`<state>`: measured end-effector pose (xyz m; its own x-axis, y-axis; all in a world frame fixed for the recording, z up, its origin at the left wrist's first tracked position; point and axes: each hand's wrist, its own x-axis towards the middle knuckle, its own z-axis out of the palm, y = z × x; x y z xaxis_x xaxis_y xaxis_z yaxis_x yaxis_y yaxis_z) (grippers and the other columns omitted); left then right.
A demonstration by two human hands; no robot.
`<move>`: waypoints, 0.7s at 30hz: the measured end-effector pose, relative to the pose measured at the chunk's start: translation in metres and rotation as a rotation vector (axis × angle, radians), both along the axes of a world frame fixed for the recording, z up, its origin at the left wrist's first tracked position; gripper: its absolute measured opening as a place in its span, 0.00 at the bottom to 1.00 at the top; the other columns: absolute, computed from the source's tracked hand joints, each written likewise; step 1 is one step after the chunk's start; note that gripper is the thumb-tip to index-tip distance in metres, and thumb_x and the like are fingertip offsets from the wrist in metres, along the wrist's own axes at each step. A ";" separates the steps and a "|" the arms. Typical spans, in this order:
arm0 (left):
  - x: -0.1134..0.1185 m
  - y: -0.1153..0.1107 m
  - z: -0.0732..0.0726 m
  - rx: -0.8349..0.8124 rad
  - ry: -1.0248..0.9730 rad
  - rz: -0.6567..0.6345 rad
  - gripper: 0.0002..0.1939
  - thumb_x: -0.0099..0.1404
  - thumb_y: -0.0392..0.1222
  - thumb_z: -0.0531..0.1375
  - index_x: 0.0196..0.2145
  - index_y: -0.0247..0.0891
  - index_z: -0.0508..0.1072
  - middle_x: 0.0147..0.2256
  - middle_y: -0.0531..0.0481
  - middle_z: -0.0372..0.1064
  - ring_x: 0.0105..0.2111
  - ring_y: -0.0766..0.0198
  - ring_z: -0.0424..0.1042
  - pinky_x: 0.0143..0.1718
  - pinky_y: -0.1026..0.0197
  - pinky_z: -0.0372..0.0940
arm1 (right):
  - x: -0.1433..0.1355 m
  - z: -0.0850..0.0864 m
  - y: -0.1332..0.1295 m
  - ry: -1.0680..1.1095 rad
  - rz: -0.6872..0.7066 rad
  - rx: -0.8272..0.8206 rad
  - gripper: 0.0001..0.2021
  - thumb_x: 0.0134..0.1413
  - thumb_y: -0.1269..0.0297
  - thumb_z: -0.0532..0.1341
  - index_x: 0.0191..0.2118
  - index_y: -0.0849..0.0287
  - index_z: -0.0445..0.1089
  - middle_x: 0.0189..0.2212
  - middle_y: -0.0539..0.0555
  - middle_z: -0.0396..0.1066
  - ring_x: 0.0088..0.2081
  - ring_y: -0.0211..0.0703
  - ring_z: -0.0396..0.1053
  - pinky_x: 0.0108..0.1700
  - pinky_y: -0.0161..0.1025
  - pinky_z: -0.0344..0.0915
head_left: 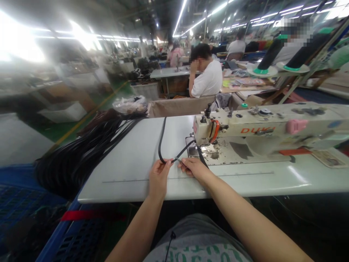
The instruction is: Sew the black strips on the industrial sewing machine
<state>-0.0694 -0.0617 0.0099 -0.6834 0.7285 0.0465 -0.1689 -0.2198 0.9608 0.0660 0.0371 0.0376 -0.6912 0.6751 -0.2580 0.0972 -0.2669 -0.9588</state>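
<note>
Tabletop, black cord in left hand

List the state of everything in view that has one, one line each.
Left hand: fingers closed on the strap.
Right hand: fingers closed around the tool.
Tool: held at the strap; too small to tell open or shut.
Strap: bent, leading toward the machine.
Machine: on the table; running or stopped, cannot tell.
Pile: heaped, unboxed.
Ceiling lights: lit.

Single head cam; looks fwd & down over forearms; worktop near, room beyond.
</note>
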 end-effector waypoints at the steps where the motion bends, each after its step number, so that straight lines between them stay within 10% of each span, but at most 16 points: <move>1: 0.000 -0.003 0.001 0.000 0.003 0.000 0.17 0.60 0.50 0.72 0.40 0.38 0.75 0.41 0.45 0.80 0.45 0.56 0.80 0.55 0.51 0.73 | -0.001 0.000 -0.001 -0.006 0.009 0.033 0.24 0.55 0.40 0.61 0.32 0.61 0.74 0.20 0.46 0.62 0.19 0.31 0.46 0.22 0.33 0.41; 6: -0.004 -0.015 0.006 -0.041 0.020 -0.005 0.18 0.61 0.53 0.71 0.40 0.38 0.75 0.42 0.44 0.80 0.44 0.56 0.80 0.54 0.51 0.73 | 0.002 0.002 -0.003 -0.067 0.005 0.227 0.21 0.62 0.44 0.55 0.32 0.57 0.70 0.20 0.45 0.57 0.22 0.36 0.53 0.26 0.34 0.50; 13: -0.041 -0.032 0.008 -0.195 0.167 -0.102 0.22 0.64 0.62 0.64 0.33 0.38 0.76 0.40 0.43 0.77 0.41 0.57 0.78 0.46 0.55 0.73 | 0.048 0.002 -0.012 -0.778 -0.169 1.180 0.06 0.59 0.66 0.63 0.42 0.57 0.73 0.42 0.61 0.73 0.44 0.53 0.70 0.45 0.43 0.64; 21: -0.088 -0.046 0.012 -0.441 0.275 -0.067 0.32 0.54 0.64 0.66 0.48 0.37 0.79 0.24 0.53 0.69 0.21 0.66 0.62 0.23 0.64 0.59 | 0.082 -0.018 -0.026 -1.099 -0.047 1.179 0.25 0.68 0.68 0.53 0.68 0.60 0.63 0.39 0.64 0.78 0.34 0.52 0.77 0.33 0.42 0.67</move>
